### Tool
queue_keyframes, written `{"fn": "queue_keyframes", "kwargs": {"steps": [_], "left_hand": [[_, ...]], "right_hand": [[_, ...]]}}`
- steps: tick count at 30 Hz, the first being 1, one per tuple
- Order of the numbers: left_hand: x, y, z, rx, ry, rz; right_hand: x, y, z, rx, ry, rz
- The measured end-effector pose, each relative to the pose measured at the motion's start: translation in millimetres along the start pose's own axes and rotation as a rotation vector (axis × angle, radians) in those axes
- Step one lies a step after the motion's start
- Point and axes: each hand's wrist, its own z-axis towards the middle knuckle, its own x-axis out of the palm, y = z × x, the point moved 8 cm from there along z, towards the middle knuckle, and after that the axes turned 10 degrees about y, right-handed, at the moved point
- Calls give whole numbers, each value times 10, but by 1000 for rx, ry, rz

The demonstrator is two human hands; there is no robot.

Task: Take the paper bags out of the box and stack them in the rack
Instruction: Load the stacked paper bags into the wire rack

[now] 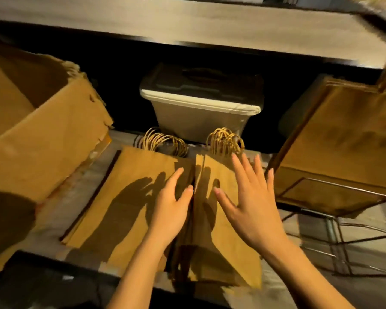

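Two flat stacks of brown paper bags lie side by side on the counter, twine handles pointing away: a left stack [125, 192] and a right stack [218, 241]. My left hand [169, 210] hovers with straight fingers over the seam between them. My right hand [250, 197] is spread open above the right stack. It is unclear whether either hand touches the paper. The torn cardboard box [42, 134] stands at the left. A wire rack [334, 210] at the right holds several upright bags [343, 139].
A pale plastic bin with a dark lid [201, 101] sits at the back in a dark recess under a shelf [187, 21]. The counter's front edge runs just below the stacks, with dark space beneath it.
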Motion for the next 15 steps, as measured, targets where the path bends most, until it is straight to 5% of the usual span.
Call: {"fn": "queue_keyframes", "kwargs": {"steps": [8, 15], "left_hand": [[-1283, 987, -326, -253, -115, 54], [-1640, 1399, -299, -373, -22, 61]], "right_hand": [[988, 907, 35, -1, 295, 334], [1621, 980, 34, 289, 407, 606]]}}
